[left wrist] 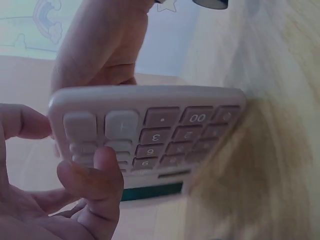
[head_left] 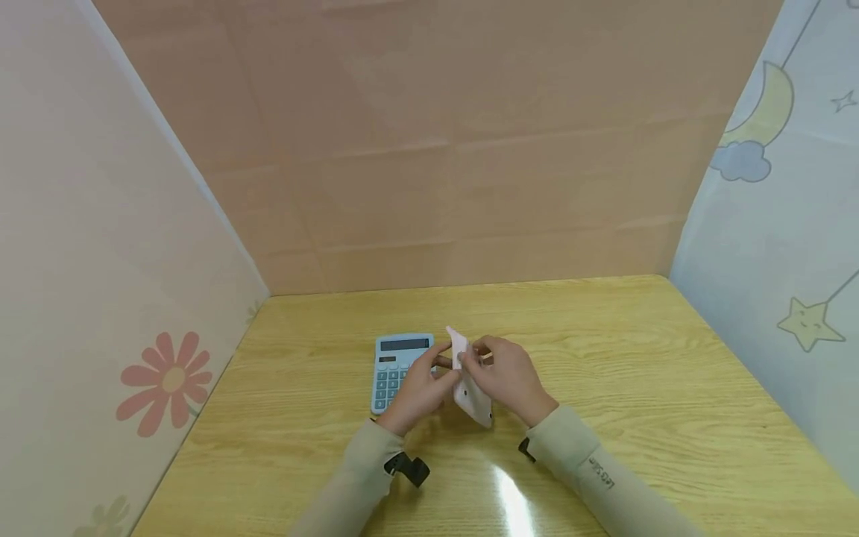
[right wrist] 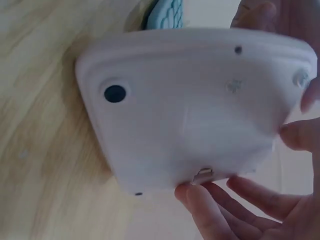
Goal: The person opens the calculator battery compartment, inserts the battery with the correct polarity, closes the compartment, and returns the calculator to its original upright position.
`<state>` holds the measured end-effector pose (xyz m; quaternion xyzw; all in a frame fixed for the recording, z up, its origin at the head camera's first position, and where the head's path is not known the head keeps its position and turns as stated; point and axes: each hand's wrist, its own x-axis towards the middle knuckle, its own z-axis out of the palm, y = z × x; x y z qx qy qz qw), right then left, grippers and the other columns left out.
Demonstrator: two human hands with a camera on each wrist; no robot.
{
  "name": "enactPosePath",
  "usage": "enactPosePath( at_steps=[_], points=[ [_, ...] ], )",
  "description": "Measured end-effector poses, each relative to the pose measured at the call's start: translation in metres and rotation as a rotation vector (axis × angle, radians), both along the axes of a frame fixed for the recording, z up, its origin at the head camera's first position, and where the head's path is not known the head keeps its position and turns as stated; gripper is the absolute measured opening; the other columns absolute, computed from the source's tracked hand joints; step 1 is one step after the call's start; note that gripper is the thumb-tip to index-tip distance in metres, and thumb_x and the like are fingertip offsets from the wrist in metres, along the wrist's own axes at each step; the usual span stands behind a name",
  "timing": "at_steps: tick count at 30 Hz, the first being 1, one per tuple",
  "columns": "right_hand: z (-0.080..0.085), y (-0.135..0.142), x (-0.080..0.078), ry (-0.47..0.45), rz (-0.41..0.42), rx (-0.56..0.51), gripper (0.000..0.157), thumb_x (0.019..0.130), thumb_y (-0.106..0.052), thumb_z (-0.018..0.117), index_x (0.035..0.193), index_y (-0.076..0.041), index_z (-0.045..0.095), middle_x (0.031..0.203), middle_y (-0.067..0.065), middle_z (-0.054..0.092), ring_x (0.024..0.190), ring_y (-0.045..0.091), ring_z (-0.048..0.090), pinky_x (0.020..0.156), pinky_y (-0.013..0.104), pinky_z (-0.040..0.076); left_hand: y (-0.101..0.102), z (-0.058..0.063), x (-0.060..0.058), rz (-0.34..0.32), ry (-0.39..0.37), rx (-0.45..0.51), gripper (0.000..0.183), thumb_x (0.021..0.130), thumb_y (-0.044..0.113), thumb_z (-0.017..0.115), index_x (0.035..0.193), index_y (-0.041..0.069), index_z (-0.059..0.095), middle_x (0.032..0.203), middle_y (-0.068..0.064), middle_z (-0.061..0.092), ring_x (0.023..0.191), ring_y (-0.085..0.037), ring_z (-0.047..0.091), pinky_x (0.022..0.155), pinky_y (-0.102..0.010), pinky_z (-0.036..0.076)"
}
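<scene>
A pink calculator (head_left: 473, 403) stands tilted on its side between both hands, a lower corner close over the table. Its keys (left wrist: 162, 135) face the left hand (head_left: 419, 388), whose thumb lies over them while other fingers hold the edge. On the other side, the right hand (head_left: 510, 377) grips near one end of the back (right wrist: 155, 125). Its fingertips (right wrist: 195, 192) are right at a small latch (right wrist: 202, 175) on the back's edge. A light blue calculator (head_left: 385, 384) lies face up beside the left hand, partly hidden by it.
The wood-grain table (head_left: 671, 388) extends around both hands. A plain tan wall (head_left: 470, 186) closes its far side, and patterned panels stand left and right. Black straps (head_left: 408, 468) circle the wrists over beige sleeves (head_left: 349, 485).
</scene>
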<state>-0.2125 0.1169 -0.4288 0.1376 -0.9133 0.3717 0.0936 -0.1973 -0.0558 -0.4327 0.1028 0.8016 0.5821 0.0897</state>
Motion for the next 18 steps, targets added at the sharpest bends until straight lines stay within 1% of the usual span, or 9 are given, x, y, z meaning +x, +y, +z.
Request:
enactPosePath(
  at_steps=[2,4,7,11,14,16,18],
  points=[
    [0.000,0.001,0.000,-0.084,-0.002,-0.075,0.046,0.088,-0.053,0.056,0.107,-0.012,0.064,0.101,0.004,0.066,0.083,0.017,0.067,0.062,0.029,0.054,0.001,0.003,0.000,-0.028,0.008,0.002,0.056,0.092,0.035,0.055,0.143,0.024,0.036,0.114,-0.006,0.055,0.074,-0.035,0.060,0.047,-0.032,0.043],
    [-0.001,0.002,-0.001,-0.142,-0.007,-0.125,0.051,0.086,-0.058,0.055,0.112,-0.013,0.062,0.103,0.005,0.066,0.084,0.018,0.067,0.062,0.029,0.054,0.003,0.007,-0.001,-0.054,0.018,0.001,0.055,0.092,0.039,0.054,0.143,0.026,0.037,0.113,-0.006,0.054,0.074,-0.040,0.057,0.046,-0.032,0.042],
    [-0.003,0.004,-0.002,-0.192,-0.020,-0.168,0.050,0.088,-0.055,0.056,0.115,-0.013,0.060,0.103,0.007,0.066,0.086,0.019,0.066,0.064,0.031,0.054,0.006,0.008,-0.003,-0.086,0.020,-0.018,0.053,0.093,0.040,0.051,0.143,0.029,0.037,0.112,-0.004,0.053,0.075,-0.040,0.055,0.047,-0.031,0.042],
    [-0.006,0.008,-0.004,-0.231,-0.045,-0.208,0.045,0.090,-0.044,0.057,0.119,-0.010,0.058,0.105,0.009,0.065,0.087,0.022,0.065,0.065,0.032,0.055,0.007,0.005,-0.004,-0.110,0.029,-0.067,0.049,0.094,0.037,0.047,0.143,0.029,0.039,0.109,-0.003,0.053,0.081,-0.036,0.054,0.056,-0.034,0.047],
    [-0.007,0.010,-0.006,-0.252,-0.064,-0.248,0.045,0.091,-0.038,0.057,0.123,-0.007,0.055,0.102,0.012,0.066,0.082,0.021,0.066,0.059,0.030,0.055,0.006,0.002,-0.004,-0.123,0.020,-0.106,0.047,0.095,0.037,0.045,0.141,0.024,0.043,0.110,-0.004,0.054,0.091,-0.028,0.056,0.067,-0.038,0.051],
    [-0.008,0.011,-0.007,-0.257,-0.085,-0.269,0.045,0.089,-0.034,0.058,0.124,-0.005,0.054,0.098,0.013,0.067,0.077,0.019,0.066,0.054,0.028,0.054,0.005,0.000,-0.003,-0.126,0.010,-0.139,0.047,0.095,0.038,0.045,0.139,0.019,0.047,0.113,-0.003,0.055,0.097,-0.024,0.056,0.073,-0.038,0.051],
    [-0.008,0.012,-0.009,-0.256,-0.108,-0.267,0.043,0.088,-0.031,0.057,0.122,-0.005,0.055,0.096,0.013,0.068,0.074,0.018,0.066,0.052,0.028,0.053,0.004,-0.001,-0.003,-0.127,0.009,-0.167,0.047,0.095,0.039,0.045,0.136,0.015,0.050,0.118,-0.002,0.055,0.102,-0.021,0.055,0.077,-0.036,0.050]
  ],
)
